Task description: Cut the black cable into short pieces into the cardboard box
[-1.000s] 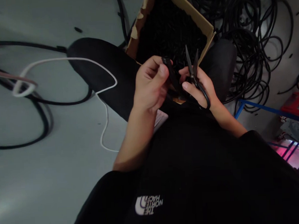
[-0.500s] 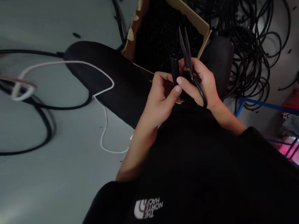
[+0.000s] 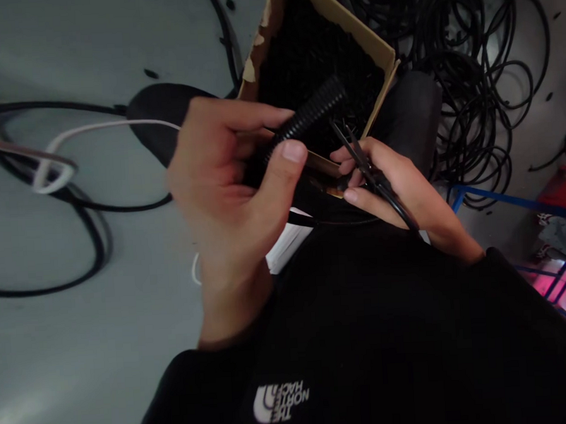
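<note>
The person sat with two bare hands raised over their lap. The left hand had its grip closed around one short length of black corrugated tubing, thumb pressed along its side; the tubing stuck out past the fingers, tilted up and to the right, over the open mouth of the box. The right hand held one pair of black-handled scissors, fingers wrapped around the handles, the blades nearly together and pointing up and to the left toward the tubing, their tips close below its free end. Whether blade and tubing touched, I could not tell.

One cardboard box, its left rim torn, stood between the knees, filled with a dark mass too dim to count out. To its right lay one big tangle of black cables on the floor. On the left of the floor ran one white cable and at least two black cables looping past it. At the far right edge I saw one blue metal frame and one red object beyond it.
</note>
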`<state>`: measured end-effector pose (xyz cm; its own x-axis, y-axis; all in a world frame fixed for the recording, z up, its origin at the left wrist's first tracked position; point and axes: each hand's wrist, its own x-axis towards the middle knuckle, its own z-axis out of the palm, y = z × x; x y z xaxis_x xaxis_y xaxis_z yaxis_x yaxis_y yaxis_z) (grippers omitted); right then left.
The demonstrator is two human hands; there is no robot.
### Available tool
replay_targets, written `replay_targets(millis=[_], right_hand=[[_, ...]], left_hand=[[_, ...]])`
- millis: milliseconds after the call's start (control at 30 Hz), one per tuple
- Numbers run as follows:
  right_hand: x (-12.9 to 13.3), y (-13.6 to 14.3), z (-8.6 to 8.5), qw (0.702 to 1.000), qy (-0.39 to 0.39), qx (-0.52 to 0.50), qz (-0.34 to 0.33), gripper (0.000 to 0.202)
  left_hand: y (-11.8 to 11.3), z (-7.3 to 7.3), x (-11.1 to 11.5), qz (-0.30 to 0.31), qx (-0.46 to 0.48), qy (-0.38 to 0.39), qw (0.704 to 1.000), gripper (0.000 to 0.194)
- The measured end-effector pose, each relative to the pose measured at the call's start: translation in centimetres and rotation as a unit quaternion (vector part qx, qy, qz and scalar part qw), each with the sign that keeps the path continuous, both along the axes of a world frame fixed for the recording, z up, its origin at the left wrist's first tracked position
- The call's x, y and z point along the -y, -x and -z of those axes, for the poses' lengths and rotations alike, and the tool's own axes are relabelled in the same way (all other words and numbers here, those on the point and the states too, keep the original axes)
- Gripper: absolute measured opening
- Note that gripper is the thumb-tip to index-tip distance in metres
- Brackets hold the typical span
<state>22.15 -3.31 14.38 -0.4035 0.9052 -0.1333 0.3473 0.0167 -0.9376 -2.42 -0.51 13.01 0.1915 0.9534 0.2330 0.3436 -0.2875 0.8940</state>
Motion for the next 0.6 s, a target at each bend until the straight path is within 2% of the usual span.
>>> replay_targets(millis=[100,233,333,500,600], right_hand=[[-0.2,0.5,-0.7,1.000,0.004,0.004,0.004,0.039],[-0.6,0.9,-1.8,0.999,0.028,-0.039,0.014,0.032],[-0.6,1.0,-2.0,0.997,0.049,-0.056,0.026,0.030],[-0.5,1.0,-1.1,0.998,0.049,-0.027,0.033,0.034],[-0.3,0.9,-0.2,0.998,0.022,0.010,0.051,0.027]], left_hand=[[-0.5,-1.3,0.7,-0.078,-0.013,-0.014,0.997,0.013],[-1.6,-1.0,1.2,-0.062,-0.008,-0.007,0.998,0.013],[-1.9,-0.6,1.2,-0.059,-0.027,-0.024,0.998,0.015],[-1.6,-0.4,0.7,-0.022,-0.034,-0.102,0.994,0.020],[-1.1,-0.5,0.6,0.036,-0.033,-0.092,0.995,0.023]])
